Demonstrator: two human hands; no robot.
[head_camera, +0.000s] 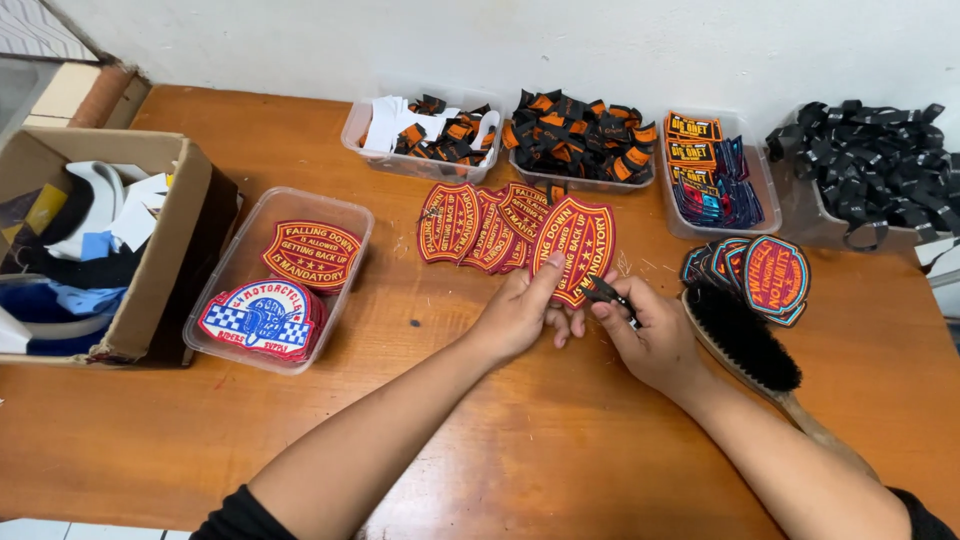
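My left hand (515, 315) pinches the red shield patch (573, 248) just above it while my right hand (650, 340) grips small snips (605, 293); one careless nip could cut its stitched border.

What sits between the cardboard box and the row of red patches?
Head view: a clear tub of patches stands between the box and the red patches.

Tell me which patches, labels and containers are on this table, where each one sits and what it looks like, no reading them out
Held patch: red shield with orange edge, in left hand.
Small black tool: in right hand.
Fanned red patches: left of held one.
Clear tub: left, with red and checkered patches.
Round blue-red patches: right.
Cardboard box: far left.
Black brush: right.
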